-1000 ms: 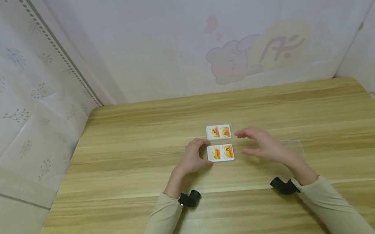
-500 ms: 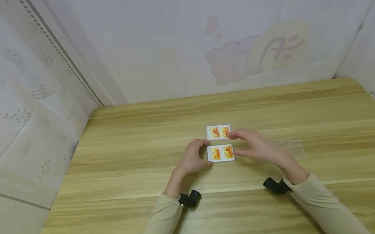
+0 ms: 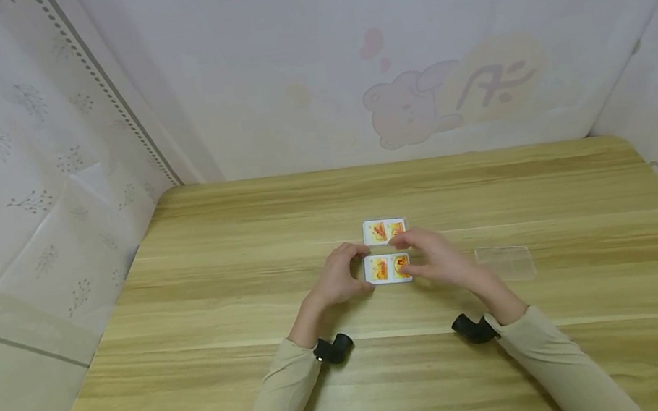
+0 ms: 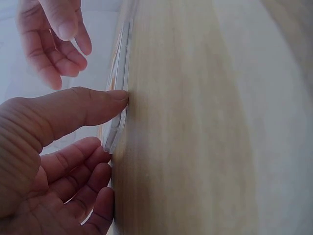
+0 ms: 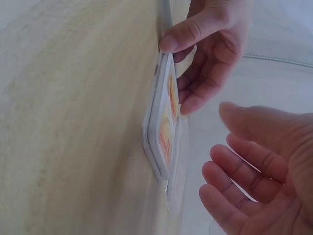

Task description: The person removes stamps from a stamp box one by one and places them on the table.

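Two flat white picture cards with yellow-orange prints lie one behind the other on the wooden table. My left hand (image 3: 335,279) holds the left end of the near card (image 3: 380,269), thumb at the front corner and fingers at the back corner. In the left wrist view a clear plastic edge (image 4: 117,125) shows under the thumb; the right wrist view shows layered white sides (image 5: 152,122). My right hand (image 3: 439,259) is over the right end of the near card, thumb and fingers spread apart with nothing between them. Its fingertips partly overlap the far card (image 3: 377,231).
A clear, flat plastic lid or tray (image 3: 504,264) lies on the table (image 3: 244,250) to the right, beside my right wrist. Patterned cloth (image 3: 258,100) hangs behind and at both sides of the table.
My right hand has moved left, from beside the cards to over their right end. The clear plastic piece now shows more fully. My left hand and the cards have stayed put.
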Tool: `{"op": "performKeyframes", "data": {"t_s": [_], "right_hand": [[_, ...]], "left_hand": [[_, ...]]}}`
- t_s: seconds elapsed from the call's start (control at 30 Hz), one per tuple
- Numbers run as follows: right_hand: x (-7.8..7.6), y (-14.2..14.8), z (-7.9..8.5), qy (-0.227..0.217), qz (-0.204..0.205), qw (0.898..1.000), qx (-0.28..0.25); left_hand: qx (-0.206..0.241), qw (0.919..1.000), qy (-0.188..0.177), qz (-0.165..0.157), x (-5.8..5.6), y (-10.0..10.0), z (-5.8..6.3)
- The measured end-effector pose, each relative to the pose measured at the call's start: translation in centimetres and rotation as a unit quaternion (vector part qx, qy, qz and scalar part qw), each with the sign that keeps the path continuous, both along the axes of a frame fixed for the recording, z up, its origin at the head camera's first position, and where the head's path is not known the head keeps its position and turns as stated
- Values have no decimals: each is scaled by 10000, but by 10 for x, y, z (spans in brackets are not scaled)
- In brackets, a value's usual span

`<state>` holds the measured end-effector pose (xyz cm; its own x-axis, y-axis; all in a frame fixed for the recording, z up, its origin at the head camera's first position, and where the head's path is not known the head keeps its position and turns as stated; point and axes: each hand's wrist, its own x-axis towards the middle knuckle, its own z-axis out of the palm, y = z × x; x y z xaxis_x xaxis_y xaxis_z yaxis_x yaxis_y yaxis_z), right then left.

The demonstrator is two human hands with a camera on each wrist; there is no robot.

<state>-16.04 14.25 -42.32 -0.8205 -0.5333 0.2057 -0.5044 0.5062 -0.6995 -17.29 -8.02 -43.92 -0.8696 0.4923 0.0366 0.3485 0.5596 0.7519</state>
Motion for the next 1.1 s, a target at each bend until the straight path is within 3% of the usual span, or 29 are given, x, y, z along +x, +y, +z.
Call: {"op": "performKeyframes", "data": {"t_s": [0.37, 0.83, 1.1], "right_hand": [[-1, -7, -3, -292, -299, 9988, 235], [-8, -12, -5, -239, -913, 9945, 449], [-10, -13, -5, -425, -991, 9918, 685]], "left_hand": [[-26, 10000, 12, 0, -1, 0, 0], [-68, 10000, -60, 10, -1, 1, 1], [-103, 9999, 11, -6, -1, 0, 1]]}}
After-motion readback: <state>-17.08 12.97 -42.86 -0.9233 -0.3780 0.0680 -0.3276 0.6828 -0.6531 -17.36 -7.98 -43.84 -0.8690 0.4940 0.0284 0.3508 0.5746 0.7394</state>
